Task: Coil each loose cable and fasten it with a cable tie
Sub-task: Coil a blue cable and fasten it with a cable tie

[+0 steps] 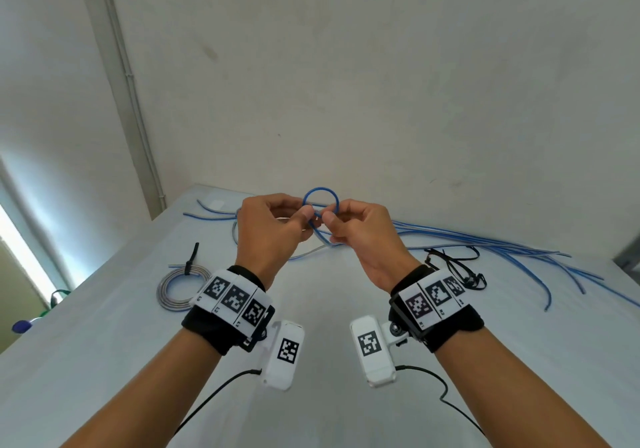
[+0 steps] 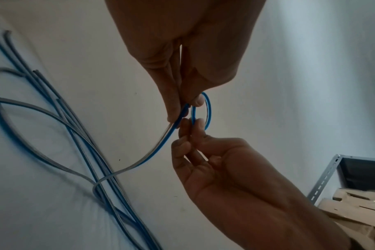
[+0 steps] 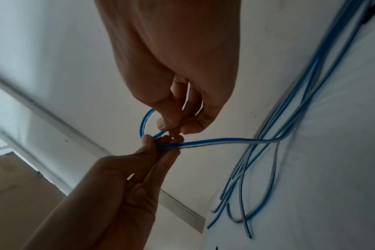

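1. Both hands pinch one blue-and-white cable [image 1: 320,194] above the table [image 1: 104,361], between thumb and fingers.
2. The left hand [image 1: 268,231] grips it where the strand crosses itself; the right hand [image 1: 360,236] grips just beside it, fingertips almost touching the left's.
3. Between the two pinches the cable forms one small loop [image 2: 208,110], standing up above the fingers in the head view.
4. From the left hand's pinch the rest of the cable runs down to the table and joins the loose cables [image 1: 502,251].
5. Those loose cables, blue and grey, lie in long strands along the far edge of the table, by the wall [image 1: 381,66].
6. A grey coil [image 1: 173,290] lies on the table left of the left wrist, fastened with a black tie [image 1: 191,260].
7. More black ties [image 1: 457,267] lie in a tangle just beyond the right wrist.
8. A metal rack [image 2: 323,179] with cardboard boxes shows at the right edge of the left wrist view.
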